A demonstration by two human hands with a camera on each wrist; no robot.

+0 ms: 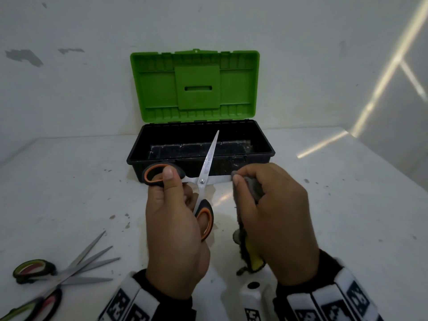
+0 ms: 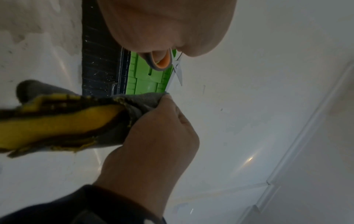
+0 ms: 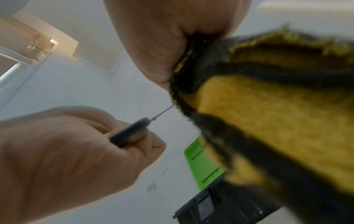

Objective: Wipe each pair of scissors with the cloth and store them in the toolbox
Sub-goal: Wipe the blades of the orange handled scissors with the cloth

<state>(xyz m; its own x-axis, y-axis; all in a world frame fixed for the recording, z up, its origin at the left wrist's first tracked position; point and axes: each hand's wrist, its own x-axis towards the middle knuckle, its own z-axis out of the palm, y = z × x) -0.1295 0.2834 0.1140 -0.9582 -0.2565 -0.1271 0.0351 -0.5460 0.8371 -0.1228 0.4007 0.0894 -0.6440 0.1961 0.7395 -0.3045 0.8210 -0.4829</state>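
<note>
A pair of orange-and-black scissors is held spread wide just in front of the toolbox. My left hand grips the handles, thumb on the upper loop. One blade points up over the box. The other blade points right into a grey-and-yellow cloth, which my right hand pinches round it. The left wrist view shows the cloth bunched in the right hand at the blade tip. In the right wrist view the left hand clasps a dark handle.
The black toolbox has its green lid standing open against the white wall, and its inside looks bare. Two more pairs of scissors with green-and-red handles lie crossed on the white table at the lower left.
</note>
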